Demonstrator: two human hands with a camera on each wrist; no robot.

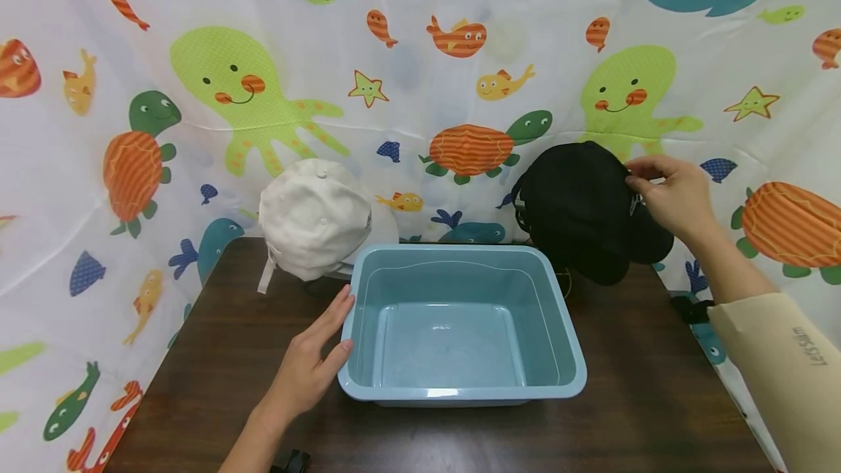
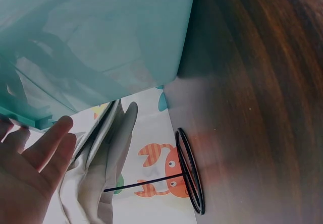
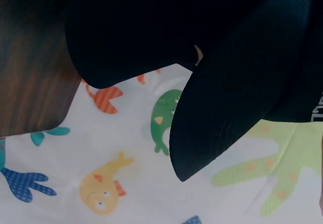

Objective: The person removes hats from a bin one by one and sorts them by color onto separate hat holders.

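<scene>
A light blue plastic basin (image 1: 460, 392) stands on the table, with nothing inside it. My left hand (image 1: 305, 367) rests its extended fingers against the basin's left rim; in the left wrist view these fingers (image 2: 53, 143) reach the rim from outside. At the back right are black baseball caps (image 1: 571, 203), with two brims showing. My right hand (image 1: 677, 195) pinches the fabric of a black cap between thumb and fingers at the right of its crown. The right wrist view shows one brim (image 3: 227, 93) hanging beside another, the hand itself mostly out of frame.
White caps (image 1: 315, 217) hang at the back left on a black wire stand (image 2: 189, 176) with a ring base. Behind the dark wooden table (image 1: 217, 378) hangs a curtain (image 1: 420, 115) printed with sea animals.
</scene>
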